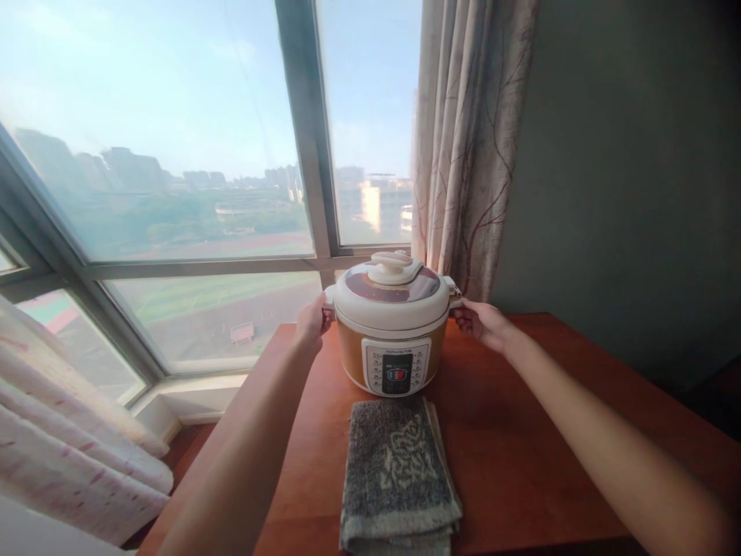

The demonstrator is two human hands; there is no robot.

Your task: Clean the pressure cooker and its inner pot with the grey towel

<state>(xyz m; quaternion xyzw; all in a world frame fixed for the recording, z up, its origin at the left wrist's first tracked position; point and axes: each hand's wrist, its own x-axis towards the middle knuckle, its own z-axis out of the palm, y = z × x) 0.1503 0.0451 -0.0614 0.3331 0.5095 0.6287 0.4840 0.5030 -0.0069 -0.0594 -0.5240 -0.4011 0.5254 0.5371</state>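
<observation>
Nearest the camera, a folded grey towel [398, 475] with a pale pattern lies flat on the reddish-brown wooden tabletop [509, 432], its near edge close to the table's front edge and its far edge just short of the cooker's base. Two bare forearms reach forward on either side of it, well apart from each other.

Beyond the towel stands an electric pressure cooker [392, 324], upright on the tabletop near its far edge. Its body is golden-orange, with a white control panel [397, 367] facing the camera and a white lid [394, 289] with a dark reddish ring and a white knob on top. The lid sits closed on the body.

The left hand [312, 320] is wrapped around the small white side handle on the cooker's left, fingers curled about it. The right hand [483, 320] grips the matching handle on the right side, fingers closed on it. So the two hands are held apart, one at each side of the cooker, both clamped on its handles.

Behind the cooker, a patterned beige curtain [468, 147] hangs beside a plain grey-green wall [625, 170]. To the left, a large window [174, 154] with dark frames shows hazy buildings, greenery and sky. At lower left, another pale curtain [69, 455] with pink marks drapes down.
</observation>
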